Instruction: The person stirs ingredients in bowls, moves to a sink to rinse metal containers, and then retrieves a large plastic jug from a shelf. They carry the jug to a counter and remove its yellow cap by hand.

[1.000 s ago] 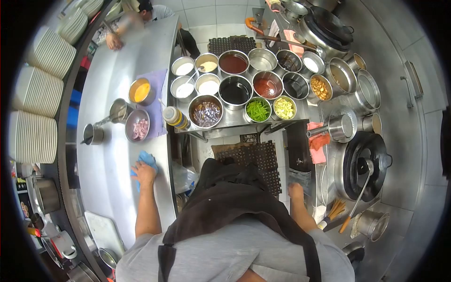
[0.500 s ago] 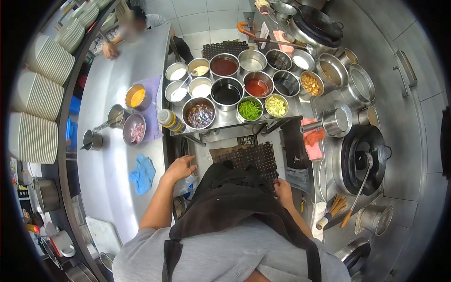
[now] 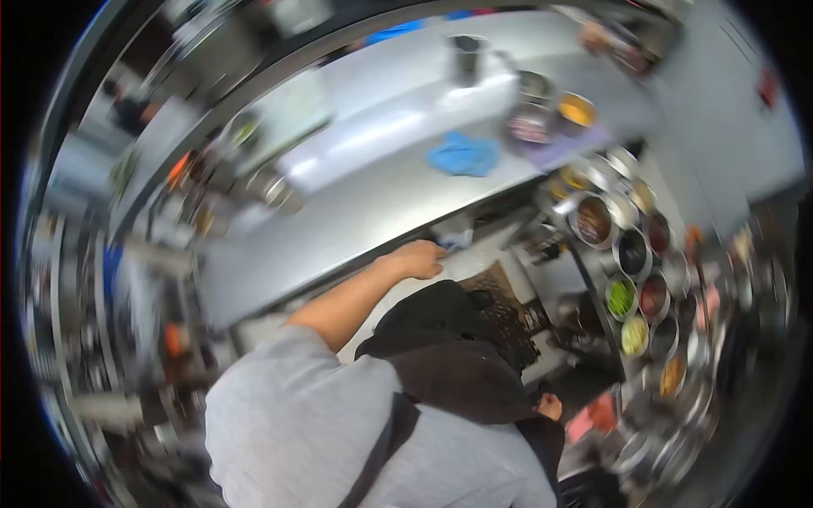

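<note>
My left hand (image 3: pixel 417 259) hangs over the gap beside the long steel counter (image 3: pixel 364 216), with its fingers a little apart and nothing seen in them. Low at the right of my dark apron (image 3: pixel 457 372), my right hand (image 3: pixel 550 406) is small, blurred and partly hidden, so its grip cannot be made out. A pink and red cloth (image 3: pixel 593 417) is nearest to it. On the counter beyond my left hand lies a crumpled blue cloth (image 3: pixel 464 155).
Bowls of sliced pink food (image 3: pixel 531 127) and orange liquid (image 3: pixel 577 111) stand on the counter. Pots of sauces, chopped greens (image 3: pixel 622 297) and pale pieces (image 3: pixel 634 336) crowd the right. A perforated dark mat (image 3: pixel 508 309) covers some floor. Another person's hand (image 3: pixel 594 38) shows at the top.
The view has swung left and rotated, blurring its edges. The counter now crosses the upper part, and the sauce pots appear at the right. My left hand remains beside the counter.
</note>
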The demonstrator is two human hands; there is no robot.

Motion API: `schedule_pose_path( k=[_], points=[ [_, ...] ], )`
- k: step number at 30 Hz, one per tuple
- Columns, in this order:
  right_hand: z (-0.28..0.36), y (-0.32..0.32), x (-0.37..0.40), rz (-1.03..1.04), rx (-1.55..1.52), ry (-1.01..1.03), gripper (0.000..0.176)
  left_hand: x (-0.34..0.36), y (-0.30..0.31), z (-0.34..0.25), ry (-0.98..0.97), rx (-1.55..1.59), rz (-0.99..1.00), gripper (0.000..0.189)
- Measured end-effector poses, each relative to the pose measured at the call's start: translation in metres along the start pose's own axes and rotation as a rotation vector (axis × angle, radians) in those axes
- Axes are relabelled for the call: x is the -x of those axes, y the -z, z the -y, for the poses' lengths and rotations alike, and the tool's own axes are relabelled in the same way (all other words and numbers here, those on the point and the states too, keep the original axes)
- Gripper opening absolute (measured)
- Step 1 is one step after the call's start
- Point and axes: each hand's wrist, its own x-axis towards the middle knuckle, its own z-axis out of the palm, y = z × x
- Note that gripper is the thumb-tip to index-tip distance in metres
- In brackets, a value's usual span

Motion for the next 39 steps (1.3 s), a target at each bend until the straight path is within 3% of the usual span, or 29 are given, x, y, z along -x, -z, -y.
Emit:
schedule_pose_path(
  k=[4, 6, 8, 9, 12, 14, 15, 17, 20, 24, 25, 27, 31, 33, 38, 39],
  points=[
    [-0.015, -0.034, -0.025, 0.152, 0.270, 0.263, 0.016, 0.111, -0.048, 0.011, 0.349, 0.096, 0.076, 0.054],
    [-0.046, -0.053, -0.032, 0.158, 0.426, 0.321, 0.015, 0.157, -0.057, 0.008, 0.390, 0.128, 0.331, 0.055],
    [-0.054, -0.066, -0.043, 0.123, 0.569, 0.378, 0.015, 0.202, -0.076, 0.014, 0.422, 0.195, 0.235, 0.055],
    [-0.023, -0.077, -0.029, 0.174, 0.413, 0.239, 0.020, 0.223, -0.084, 0.022, 0.439, 0.247, 0.162, 0.054],
    [0.072, -0.101, 0.015, 0.353, 0.458, 0.142, 0.021, 0.272, -0.108, 0.045, 0.570, 0.342, 0.061, 0.054],
    [0.107, -0.116, 0.039, 0.344, 0.705, 0.610, 0.020, 0.303, -0.120, 0.057, 0.613, 0.367, 0.021, 0.054],
    [0.107, -0.129, 0.033, 0.335, 0.713, 0.628, 0.020, 0.316, -0.122, 0.064, 0.643, 0.370, -0.019, 0.054],
    [0.105, -0.168, 0.001, 0.301, 0.488, 0.539, 0.019, 0.345, -0.122, 0.078, 0.663, 0.390, -0.119, 0.055],
    [0.146, -0.194, 0.025, 0.313, 0.593, 0.674, 0.021, 0.390, -0.123, 0.108, 0.669, 0.403, -0.214, 0.056],
    [0.184, -0.228, 0.081, 0.254, 0.619, 0.857, 0.019, 0.453, -0.146, 0.157, 0.705, 0.454, -0.288, 0.057],
    [0.185, -0.246, 0.092, 0.330, 0.440, 0.696, 0.021, 0.466, -0.155, 0.174, 0.677, 0.411, -0.316, 0.056],
    [0.194, -0.273, 0.136, 0.336, 0.378, 0.550, 0.019, 0.493, -0.164, 0.209, 0.654, 0.425, -0.295, 0.057],
    [0.218, -0.331, 0.243, 0.303, 0.606, 0.693, 0.020, 0.562, -0.157, 0.265, 0.669, 0.469, -0.327, 0.058],
    [0.252, -0.372, 0.276, 0.325, 0.397, 0.910, 0.021, 0.600, -0.159, 0.296, 0.730, 0.444, -0.521, 0.056],
    [0.423, -0.428, 0.326, 0.240, -0.064, 1.061, 0.035, 0.682, -0.146, 0.343, 0.833, 0.579, -0.688, 0.055],
    [0.457, -0.435, 0.330, 0.232, -0.168, 1.067, 0.038, 0.692, -0.161, 0.364, 0.834, 0.767, -0.784, 0.053]
  ],
)
